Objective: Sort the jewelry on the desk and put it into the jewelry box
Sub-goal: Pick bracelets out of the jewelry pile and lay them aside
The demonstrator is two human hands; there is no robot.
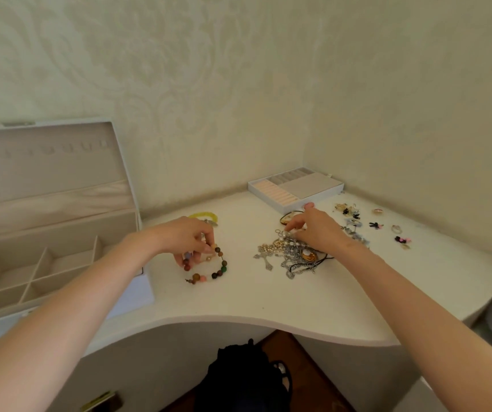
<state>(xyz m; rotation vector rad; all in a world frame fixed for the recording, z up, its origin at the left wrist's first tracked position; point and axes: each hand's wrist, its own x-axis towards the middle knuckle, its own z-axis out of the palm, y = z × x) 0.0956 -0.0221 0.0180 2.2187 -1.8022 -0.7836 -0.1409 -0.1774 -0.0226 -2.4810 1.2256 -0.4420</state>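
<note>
On the white desk [238, 301] lies a bracelet of brown, green and pink beads [213, 270]. My left hand [189, 237] pinches its upper end with curled fingers. To the right lies a tangled pile of silver and gold chains [289, 254] with a cross and an amber pendant. My right hand [316, 230] reaches into the top of that pile and pinches a pearl strand [287, 237]. The open white jewelry box [6, 295] stands at the left, lid up, its divided compartments bare.
A removable tray [295, 187] with ring rolls sits at the back by the wall corner. A yellow bracelet [204, 216] lies behind my left hand. Small earrings and rings [375, 226] are scattered at the right. The desk's curved front edge is below; a dark bag [238, 379] is underneath.
</note>
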